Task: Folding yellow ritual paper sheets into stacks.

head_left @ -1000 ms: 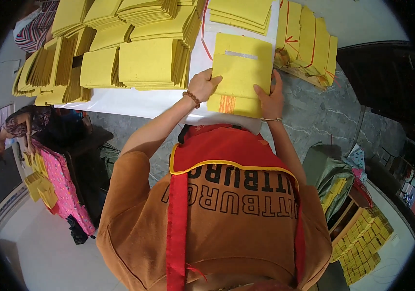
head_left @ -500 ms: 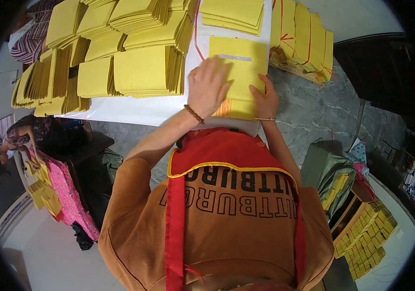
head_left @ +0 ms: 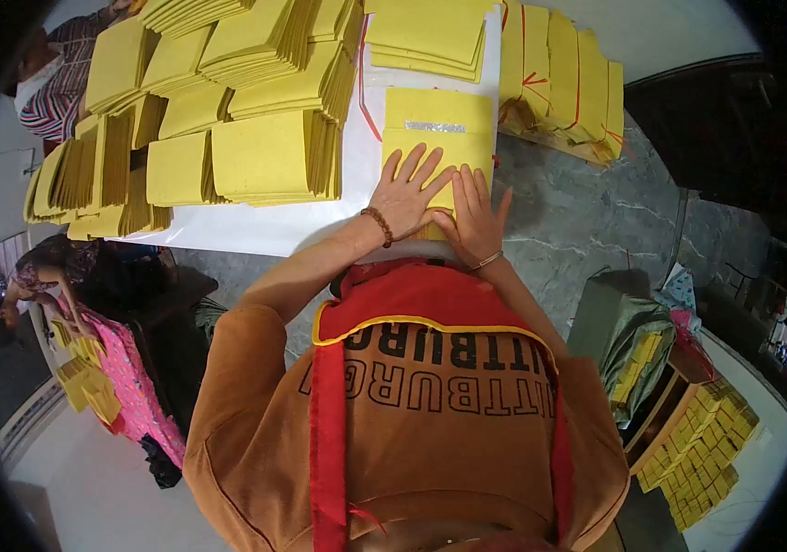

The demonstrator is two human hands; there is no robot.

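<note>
In front of me, near the table's edge, lies a yellow paper sheet [head_left: 449, 103] with a silver strip [head_left: 435, 127] across its upper part. My left hand [head_left: 405, 195] rests flat on its lower left, fingers spread and pointing away from me. Beside it, my right hand [head_left: 474, 219] also lies on the paper, palm down with fingers stretched out. The two hands nearly meet at the thumbs and forefingers, and they cover most of the lower part of the sheet. Neither of them grips anything. Just beyond is a stack of yellow paper [head_left: 426, 41].
Piles of folded yellow paper [head_left: 265, 156] fill the left of the white-covered table [head_left: 228, 225]. Bundles tied with red string [head_left: 564, 83] stand off its right side. Another person [head_left: 44, 262] bends over a pink-covered table at left. Yellow packets [head_left: 697, 451] are stacked at lower right.
My right hand has come off the sheet's right edge and moved left onto the paper, next to the left hand. My left hand has moved slightly nearer me and flattened.
</note>
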